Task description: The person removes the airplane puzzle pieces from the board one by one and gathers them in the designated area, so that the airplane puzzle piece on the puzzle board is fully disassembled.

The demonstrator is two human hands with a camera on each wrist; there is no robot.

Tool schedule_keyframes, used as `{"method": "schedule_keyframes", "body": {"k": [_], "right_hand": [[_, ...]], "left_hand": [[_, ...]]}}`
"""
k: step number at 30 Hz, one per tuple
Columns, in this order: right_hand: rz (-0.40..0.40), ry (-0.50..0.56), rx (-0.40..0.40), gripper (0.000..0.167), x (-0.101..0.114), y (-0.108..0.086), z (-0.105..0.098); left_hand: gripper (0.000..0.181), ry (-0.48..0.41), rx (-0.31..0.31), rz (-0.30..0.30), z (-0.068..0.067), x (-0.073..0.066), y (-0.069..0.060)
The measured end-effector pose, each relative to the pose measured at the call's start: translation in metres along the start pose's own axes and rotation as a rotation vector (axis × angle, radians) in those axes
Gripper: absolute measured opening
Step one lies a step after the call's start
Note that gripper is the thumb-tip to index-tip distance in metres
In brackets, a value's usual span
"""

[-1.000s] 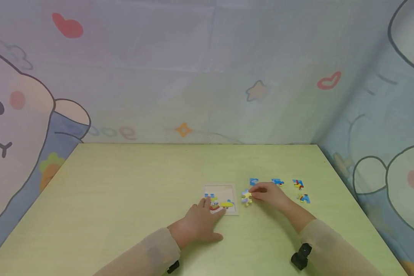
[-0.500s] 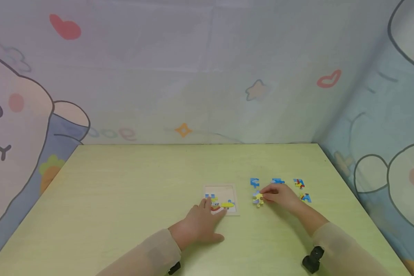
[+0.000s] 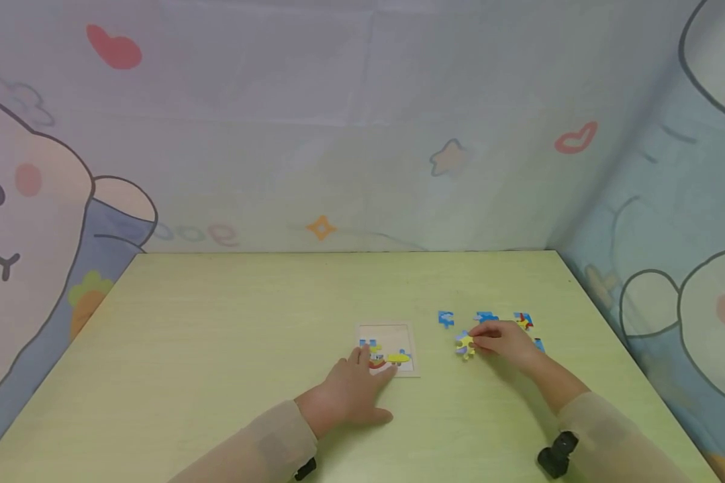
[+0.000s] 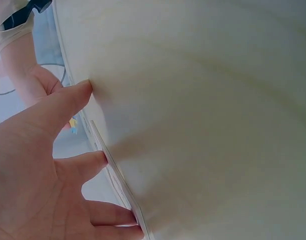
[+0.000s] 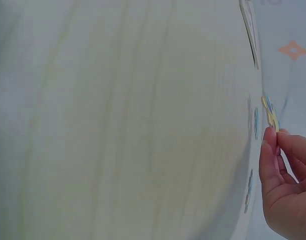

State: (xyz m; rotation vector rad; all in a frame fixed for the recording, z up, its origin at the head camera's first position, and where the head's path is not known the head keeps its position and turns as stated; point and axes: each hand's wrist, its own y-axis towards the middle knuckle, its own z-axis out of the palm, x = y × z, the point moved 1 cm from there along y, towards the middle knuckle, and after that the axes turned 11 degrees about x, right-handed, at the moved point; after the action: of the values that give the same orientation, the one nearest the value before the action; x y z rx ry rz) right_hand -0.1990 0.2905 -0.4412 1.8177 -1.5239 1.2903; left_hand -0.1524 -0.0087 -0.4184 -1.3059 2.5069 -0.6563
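Pinching a jigsaw piece (image 3: 464, 345) by its right side, the right hand (image 3: 509, 343) works right of centre in the lower half of the head view, its grip narrow, between thumb and fingertips. The piece is yellow with lavender-blue patches, its outline knobbed and notched; the right wrist view shows it nearly edge-on and raised off the tabletop (image 3: 248, 322).

Near the lower centre lies a shallow, square, pale puzzle tray (image 3: 415, 349) with a raised rim. Coloured pieces sit in its lower part: blue and white at the left, a long yellow shape (image 3: 397, 358) at the right, a red curve between; the pale floor shows above them. The left hand (image 3: 347, 389) spreads wide over the lower left corner, fingertips touching the tray, thumb held apart, partly hiding what lies there.

Up and right of the tray are loose pieces: a blue one (image 3: 446, 318), a blue one (image 3: 486, 316) just above the right hand, a blue, red and yellow one (image 3: 523, 320), and another (image 3: 540, 344) mostly hidden behind that hand.

The tabletop stretches from the tray to its slanting left edge; its far edge meets the printed backdrop (image 3: 266, 168), and its right edge slopes beyond the loose pieces.
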Motion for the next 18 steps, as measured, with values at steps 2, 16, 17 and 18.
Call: {"method": "schedule_keyframes", "body": {"k": [2,16,17,18], "right_hand": [[0.001,0.01,-0.006,0.02,-0.001,-0.001,-0.002],[-0.027,0.013,-0.039,0.022,-0.008,-0.013,-0.014],[-0.022,0.01,-0.042,0.022,-0.009,-0.013,-0.015],[-0.018,0.002,-0.043,0.022,-0.01,-0.014,-0.017]], "left_hand": [[0.073,-0.004,-0.002,0.001,0.0,0.0,0.0],[0.073,0.022,-0.009,-0.003,0.001,0.0,0.001],[0.073,0.021,-0.009,-0.002,0.0,0.0,0.001],[0.073,0.022,-0.007,-0.002,0.0,0.0,0.001]]}}
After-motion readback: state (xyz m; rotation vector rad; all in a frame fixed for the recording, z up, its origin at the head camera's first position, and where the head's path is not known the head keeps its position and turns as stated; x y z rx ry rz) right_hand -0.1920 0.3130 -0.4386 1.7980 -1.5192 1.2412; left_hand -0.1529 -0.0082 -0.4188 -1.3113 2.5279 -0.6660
